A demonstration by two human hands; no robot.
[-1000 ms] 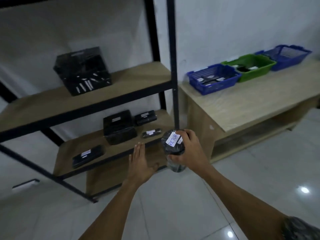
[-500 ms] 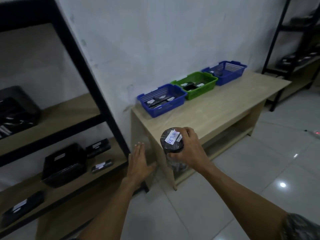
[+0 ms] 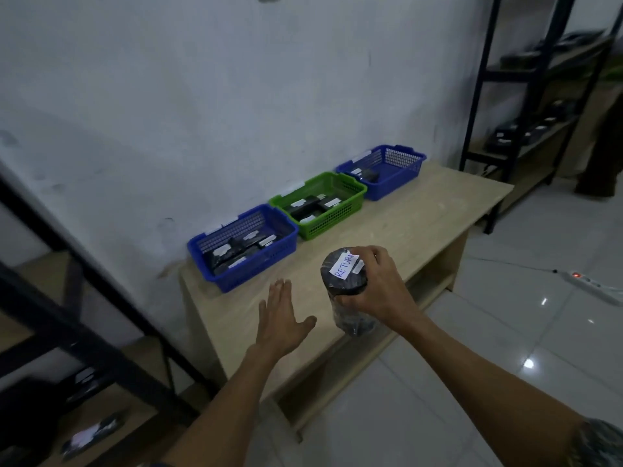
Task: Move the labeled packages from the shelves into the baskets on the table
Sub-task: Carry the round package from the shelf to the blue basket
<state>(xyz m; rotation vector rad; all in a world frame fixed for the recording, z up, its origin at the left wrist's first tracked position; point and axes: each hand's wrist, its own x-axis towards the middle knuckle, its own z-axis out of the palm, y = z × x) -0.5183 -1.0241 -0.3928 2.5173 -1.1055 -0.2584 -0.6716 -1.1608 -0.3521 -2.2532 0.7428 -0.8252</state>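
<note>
- Right hand [image 3: 374,291] is gripping a black cylindrical package [image 3: 347,291] around its upper side, fingers wrapping the far side and thumb on the near side; package is standing roughly upright in the grip, held above the near edge of the table [image 3: 421,217].
- Left hand [image 3: 281,320] is hovering flat and empty, fingers together and thumb spread, just left of the package, not touching it, over the table's near-left part.
- Package is looking dark and wrapped in glossy film, with a white label [image 3: 344,266] on its top end showing the handwritten letters "RETUR" in blue; the rest is hiding under the fingers.
- Three baskets are sitting in a row along the table's far edge, against the wall [image 3: 202,96].
- Near blue basket [image 3: 242,246], at the table's left end, is holding several flat black packages with white labels.
- Green basket [image 3: 318,205], middle of the table's far edge, is holding a few black labeled packages too.
- Far blue basket [image 3: 382,170], toward the table's right end, is showing one dark item and a white label; contents mostly unclear.
- Black-framed shelves [image 3: 67,332] are standing left of the table, blurred dark packages on the lower boards.
- Another shelf rack [image 3: 526,96] is standing right of the table, beyond it.
- A white power strip [image 3: 590,283] is lying on the tiled floor right of the table.
</note>
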